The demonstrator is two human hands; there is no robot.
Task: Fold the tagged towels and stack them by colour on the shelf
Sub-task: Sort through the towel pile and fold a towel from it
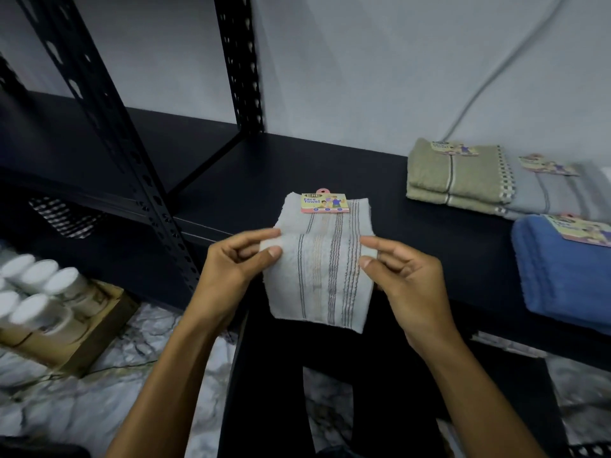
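Note:
A pale grey striped face towel with a pink card tag lies half on the black shelf, its lower part hanging over the front edge. My left hand pinches the fold at its left edge. At the fold's right edge my right hand pinches it between thumb and fingers. Folded olive towels, a grey towel and a blue towel, each tagged, sit on the shelf to the right.
Black perforated uprights of the rack stand at left and behind. A cardboard box with several white-lidded jars sits on the marbled floor at lower left. A grey cable runs down the wall.

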